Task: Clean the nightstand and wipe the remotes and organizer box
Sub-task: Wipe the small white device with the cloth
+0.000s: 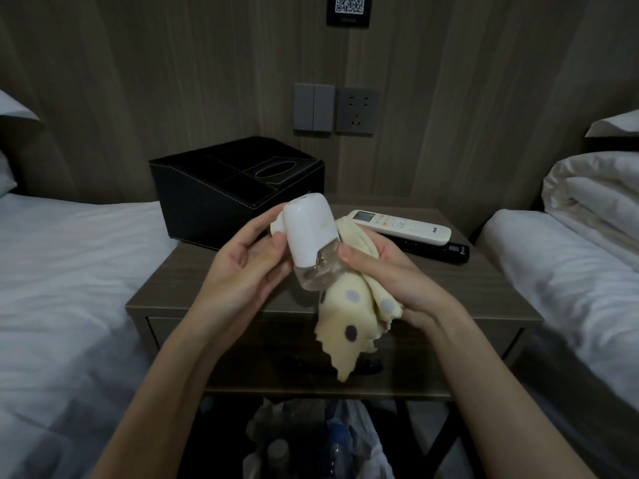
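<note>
Nightstand [179, 281]: two remotes [401, 227], one organizer box [214, 202]

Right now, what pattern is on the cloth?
The cloth is pale yellow with purple polka dots; head view.

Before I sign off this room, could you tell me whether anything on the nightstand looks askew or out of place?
The organizer box sits turned at an angle to the wall, and the white remote and black remote lie slantwise outside it. Nothing looks spilled.
</note>
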`<state>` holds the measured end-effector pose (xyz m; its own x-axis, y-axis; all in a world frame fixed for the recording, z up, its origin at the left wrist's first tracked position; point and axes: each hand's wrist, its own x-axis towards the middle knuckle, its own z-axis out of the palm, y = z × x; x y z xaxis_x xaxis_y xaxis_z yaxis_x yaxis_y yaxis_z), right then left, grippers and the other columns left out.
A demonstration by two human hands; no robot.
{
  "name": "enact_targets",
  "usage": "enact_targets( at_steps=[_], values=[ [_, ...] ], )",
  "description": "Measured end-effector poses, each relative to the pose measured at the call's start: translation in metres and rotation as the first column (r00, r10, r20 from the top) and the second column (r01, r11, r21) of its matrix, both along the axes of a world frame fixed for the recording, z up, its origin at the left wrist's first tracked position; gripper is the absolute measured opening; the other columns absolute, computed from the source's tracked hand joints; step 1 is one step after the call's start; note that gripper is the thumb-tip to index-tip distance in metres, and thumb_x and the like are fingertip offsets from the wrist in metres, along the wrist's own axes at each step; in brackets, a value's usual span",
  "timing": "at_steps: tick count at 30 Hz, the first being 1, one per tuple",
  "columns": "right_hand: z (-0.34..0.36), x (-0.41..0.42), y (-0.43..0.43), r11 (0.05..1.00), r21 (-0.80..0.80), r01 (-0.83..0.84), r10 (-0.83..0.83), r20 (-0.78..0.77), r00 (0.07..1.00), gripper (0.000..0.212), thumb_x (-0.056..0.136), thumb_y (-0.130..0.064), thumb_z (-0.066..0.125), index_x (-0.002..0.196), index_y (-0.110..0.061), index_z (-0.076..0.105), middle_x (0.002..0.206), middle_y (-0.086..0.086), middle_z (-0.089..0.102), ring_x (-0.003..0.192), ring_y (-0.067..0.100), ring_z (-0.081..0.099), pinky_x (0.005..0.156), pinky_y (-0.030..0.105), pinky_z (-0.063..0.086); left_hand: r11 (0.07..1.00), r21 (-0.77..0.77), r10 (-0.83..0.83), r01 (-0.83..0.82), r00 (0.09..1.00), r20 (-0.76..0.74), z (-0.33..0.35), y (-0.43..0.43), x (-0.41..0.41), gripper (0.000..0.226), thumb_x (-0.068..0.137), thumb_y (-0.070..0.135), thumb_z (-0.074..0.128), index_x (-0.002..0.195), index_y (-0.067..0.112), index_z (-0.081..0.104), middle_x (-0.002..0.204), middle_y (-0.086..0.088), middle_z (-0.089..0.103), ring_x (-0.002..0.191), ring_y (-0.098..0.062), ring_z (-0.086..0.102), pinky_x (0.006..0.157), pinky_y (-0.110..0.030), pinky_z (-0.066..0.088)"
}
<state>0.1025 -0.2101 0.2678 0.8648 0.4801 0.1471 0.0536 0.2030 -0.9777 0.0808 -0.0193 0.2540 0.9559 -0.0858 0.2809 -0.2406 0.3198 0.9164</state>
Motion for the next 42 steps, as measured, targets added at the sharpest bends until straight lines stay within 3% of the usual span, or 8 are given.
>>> enact_targets(
  at_steps=[5, 10, 15, 18, 22, 29, 33, 42],
  values=[
    [-0.005, 0.004, 0.001, 0.998, -0.05, 0.031, -0.029, 0.037, 0.999, 0.033, 0.074, -0.026, 0.067, 0.107, -0.026, 0.065, 0.098, -0.001, 0.074, 0.088, 0.015, 0.07, 0.078, 0.029, 0.059, 1.0, -0.016, 0.007, -0.007, 1.0, 0.003, 0.003, 0.002, -0.002, 0.043, 0.078, 0.018, 0.056, 0.12, 0.028, 0.057, 0.109, 0.004, 0.073, 0.106, -0.012, 0.067, 0.075, -0.021, 0.056],
    [-0.001, 0.005, 0.004, 0.96, -0.17, 0.22, -0.186, 0.195, 0.963, 0.027, 0.089, -0.023, 0.064, 0.116, -0.024, 0.063, 0.103, -0.005, 0.071, 0.084, 0.005, 0.068, 0.071, 0.02, 0.055, 1.0, 0.0, 0.029, -0.029, 0.999, 0.018, 0.002, 0.002, -0.002, 0.046, 0.077, 0.018, 0.057, 0.121, 0.031, 0.055, 0.109, 0.005, 0.073, 0.107, -0.013, 0.067, 0.079, -0.021, 0.056],
    [0.012, 0.004, 0.007, 0.912, -0.043, 0.407, -0.366, 0.358, 0.859, 0.027, 0.096, -0.023, 0.054, 0.116, -0.031, 0.037, 0.11, -0.008, 0.053, 0.092, -0.001, 0.061, 0.076, 0.018, 0.05, 0.999, 0.026, 0.041, -0.042, 0.999, 0.014, -0.002, -0.003, -0.002, 0.046, 0.078, 0.02, 0.059, 0.124, 0.029, 0.056, 0.116, -0.004, 0.069, 0.105, -0.015, 0.068, 0.079, -0.021, 0.055],
    [0.012, -0.002, 0.015, 0.892, -0.07, 0.448, -0.335, 0.563, 0.755, 0.019, 0.095, -0.022, 0.048, 0.112, -0.029, 0.042, 0.111, -0.011, 0.052, 0.101, -0.002, 0.055, 0.086, 0.02, 0.047, 0.999, 0.0, 0.036, -0.036, 0.999, -0.006, -0.002, -0.004, -0.001, 0.046, 0.08, 0.02, 0.058, 0.125, 0.028, 0.055, 0.117, -0.005, 0.069, 0.106, -0.016, 0.067, 0.079, -0.021, 0.055],
    [0.004, -0.004, 0.026, 0.832, -0.091, 0.547, -0.3, 0.756, 0.582, 0.025, 0.094, -0.002, 0.051, 0.114, -0.015, 0.059, 0.109, -0.005, 0.061, 0.105, 0.012, 0.057, 0.093, 0.04, 0.046, 0.998, -0.053, 0.035, -0.037, 0.999, -0.035, -0.002, -0.005, 0.0, 0.045, 0.081, 0.018, 0.058, 0.125, 0.024, 0.056, 0.119, -0.004, 0.068, 0.112, -0.016, 0.065, 0.083, -0.023, 0.055],
    [-0.004, -0.005, 0.024, 0.866, 0.031, 0.5, -0.38, 0.689, 0.616, 0.033, 0.089, 0.002, 0.061, 0.118, -0.012, 0.068, 0.123, -0.005, 0.066, 0.119, 0.004, 0.057, 0.104, 0.032, 0.045, 0.969, -0.227, 0.077, -0.095, 0.993, -0.09, -0.001, -0.008, 0.0, 0.043, 0.079, 0.018, 0.058, 0.122, 0.018, 0.058, 0.115, -0.004, 0.07, 0.108, -0.015, 0.067, 0.08, -0.024, 0.057],
    [-0.015, -0.006, 0.024, 0.882, -0.04, 0.47, -0.313, 0.696, 0.646, 0.041, 0.084, 0.007, 0.064, 0.116, -0.018, 0.069, 0.125, -0.008, 0.065, 0.117, 0.008, 0.059, 0.102, 0.037, 0.047, 0.927, -0.348, 0.114, -0.14, 0.989, -0.095, 0.005, -0.003, 0.002, 0.045, 0.08, 0.02, 0.057, 0.124, 0.017, 0.056, 0.12, -0.007, 0.067, 0.107, -0.016, 0.067, 0.079, -0.024, 0.057],
    [-0.024, -0.009, 0.01, 0.879, -0.167, 0.446, -0.23, 0.671, 0.705, 0.046, 0.072, 0.008, 0.062, 0.105, -0.021, 0.075, 0.117, -0.013, 0.068, 0.107, 0.006, 0.064, 0.093, 0.023, 0.05, 0.895, -0.4, 0.144, -0.196, 0.977, -0.155, 0.003, -0.001, 0.005, 0.04, 0.093, 0.014, 0.052, 0.134, 0.015, 0.052, 0.125, -0.011, 0.064, 0.109, -0.019, 0.067, 0.081, -0.027, 0.058]
  ],
)
